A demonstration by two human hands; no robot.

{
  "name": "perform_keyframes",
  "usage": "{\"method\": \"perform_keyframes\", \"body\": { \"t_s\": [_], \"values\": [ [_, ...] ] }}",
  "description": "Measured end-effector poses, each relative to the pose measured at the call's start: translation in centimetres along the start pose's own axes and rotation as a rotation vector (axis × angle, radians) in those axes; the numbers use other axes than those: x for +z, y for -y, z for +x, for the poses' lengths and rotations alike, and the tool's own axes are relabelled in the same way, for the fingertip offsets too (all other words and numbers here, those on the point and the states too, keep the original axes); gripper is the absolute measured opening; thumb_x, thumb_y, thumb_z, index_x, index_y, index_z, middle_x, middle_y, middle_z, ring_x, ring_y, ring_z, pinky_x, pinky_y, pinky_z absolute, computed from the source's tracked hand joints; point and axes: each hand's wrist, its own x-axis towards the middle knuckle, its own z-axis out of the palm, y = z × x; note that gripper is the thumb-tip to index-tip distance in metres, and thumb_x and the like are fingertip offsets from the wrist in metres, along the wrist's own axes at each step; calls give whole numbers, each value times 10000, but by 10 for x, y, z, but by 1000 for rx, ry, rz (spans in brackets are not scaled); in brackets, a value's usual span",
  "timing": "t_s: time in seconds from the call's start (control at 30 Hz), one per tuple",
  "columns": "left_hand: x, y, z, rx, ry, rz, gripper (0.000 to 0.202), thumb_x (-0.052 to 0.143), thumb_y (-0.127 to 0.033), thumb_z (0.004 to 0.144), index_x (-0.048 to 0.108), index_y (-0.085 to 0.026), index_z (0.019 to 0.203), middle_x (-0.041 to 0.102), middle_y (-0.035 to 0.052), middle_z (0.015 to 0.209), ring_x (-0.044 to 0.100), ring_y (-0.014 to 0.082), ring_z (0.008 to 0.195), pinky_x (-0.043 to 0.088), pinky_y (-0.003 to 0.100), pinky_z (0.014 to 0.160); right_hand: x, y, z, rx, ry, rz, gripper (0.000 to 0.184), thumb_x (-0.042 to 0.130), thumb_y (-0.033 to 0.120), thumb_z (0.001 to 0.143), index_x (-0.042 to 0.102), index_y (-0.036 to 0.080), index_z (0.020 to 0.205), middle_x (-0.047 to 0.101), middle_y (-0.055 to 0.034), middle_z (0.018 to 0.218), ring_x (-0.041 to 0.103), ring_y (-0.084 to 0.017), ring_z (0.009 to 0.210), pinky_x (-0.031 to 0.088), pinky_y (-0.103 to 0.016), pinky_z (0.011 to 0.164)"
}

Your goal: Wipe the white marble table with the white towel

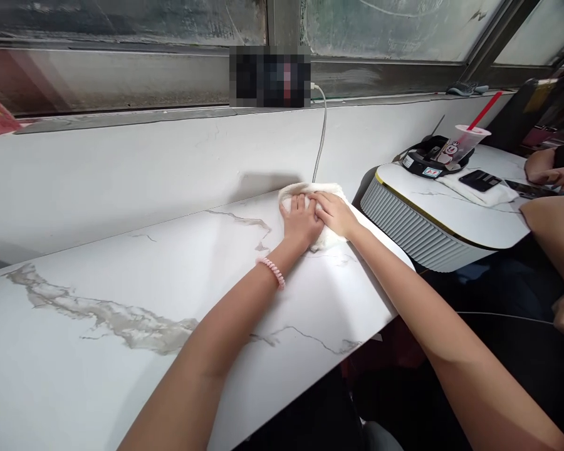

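White cloth [328, 238] bunched on marble-patterned tabletop [305, 304], far right end, by wall [178, 163]. Long axis unclear under hands; lower edge faces person. Left hand [303, 222] and right hand [336, 215] press palm-down on cloth, unclenched, touching, left fingers pointing wallward, right fingers angled left.

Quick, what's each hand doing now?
Left hand: open, palm down on the white cloth.
Right hand: open, palm down on the same cloth.

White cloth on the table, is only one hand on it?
No, the left hand and the right hand both rest on the white cloth.
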Motion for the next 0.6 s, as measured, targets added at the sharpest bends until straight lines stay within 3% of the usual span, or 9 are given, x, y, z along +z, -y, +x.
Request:
{"method": "perform_keyframes", "body": {
  "t_s": [0.23, 0.43, 0.6],
  "values": [
    [-8, -7, -52, 66, 26, 13, 559, 320, -328, 941, 379, -158, 1470, 322, 148, 1565, 251, 320, 1452, 174, 631, 1154, -9, 40, -47, 45, -41, -8, 452, 418, 255, 852, 570, 170, 1269, 584, -128, 1322, 492, -303, 1256, 353, -521, 1092],
    [-27, -11, -123, 121, 45, 72, 577, 310, -332, 941, 367, -108, 1470, 347, 188, 1546, 261, 354, 1446, 91, 676, 1153, -20, 91, -101, -19, 37, -35, 457, 363, 296, 911, 514, 167, 1322, 523, -151, 1376, 438, -304, 1310, 327, -549, 1113],
    [-46, -6, -180, 183, 83, 104, 620, 377, -398, 910, 431, -61, 1429, 427, 237, 1483, 332, 388, 1408, 181, 622, 1165, -29, 132, -138, -116, 122, 24, 492, 373, 381, 943, 421, 214, 1403, 474, -146, 1422, 400, -309, 1344, 302, -569, 1130]
  ]
}}
